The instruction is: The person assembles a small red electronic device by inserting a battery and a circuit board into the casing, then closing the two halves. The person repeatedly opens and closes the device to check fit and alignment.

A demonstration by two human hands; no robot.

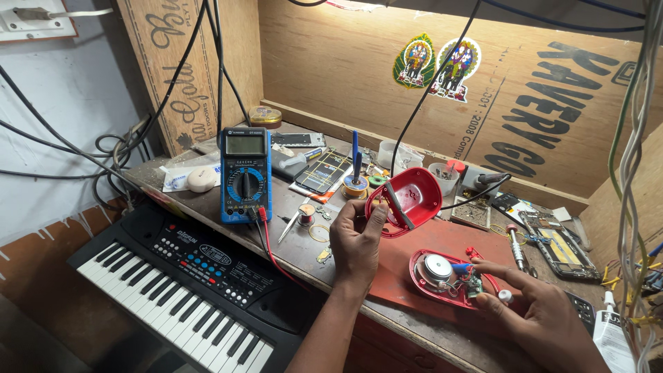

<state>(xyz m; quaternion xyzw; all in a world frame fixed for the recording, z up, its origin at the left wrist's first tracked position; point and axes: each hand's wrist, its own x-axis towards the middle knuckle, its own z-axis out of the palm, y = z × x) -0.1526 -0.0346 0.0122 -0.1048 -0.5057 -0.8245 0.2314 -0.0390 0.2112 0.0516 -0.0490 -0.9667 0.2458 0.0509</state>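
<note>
Left hand (357, 238) grasps red oval plastic shell half (402, 201), lifted tilted above wooden counter (304, 257). Right hand (535, 304) pinches small white knob (505, 296) beside other red shell half with round speaker and circuit board (449, 276), lying on counter. Blue digital multimeter (245, 174) stands left; black electronic keyboard (186, 283) below counter edge.

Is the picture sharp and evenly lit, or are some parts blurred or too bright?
Head view: sharp at the left hand holding the red shell half; bright light from above on the plywood back wall; wide-lens bending at the edges; the keyboard lies dimmer.
</note>
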